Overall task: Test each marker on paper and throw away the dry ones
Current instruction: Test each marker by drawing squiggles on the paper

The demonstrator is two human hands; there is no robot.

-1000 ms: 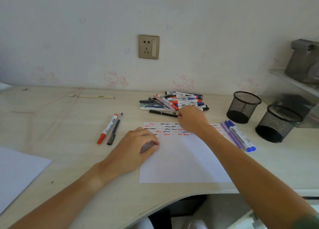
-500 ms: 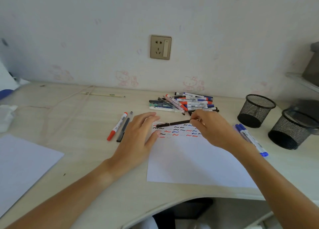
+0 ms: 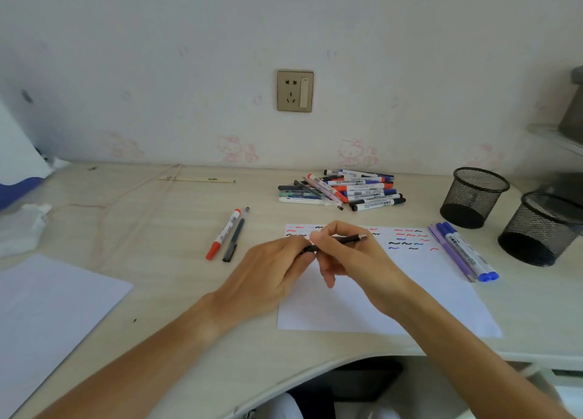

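If the cap sticks, a hard pull could jerk the black pen across the test sheet and smear the squiggles; both hands meet above it, left hand pinching the cap end, right hand curled round the barrel.

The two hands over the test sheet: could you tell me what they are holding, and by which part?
A black pen: the left hand grips one end, the right hand pinches its middle.
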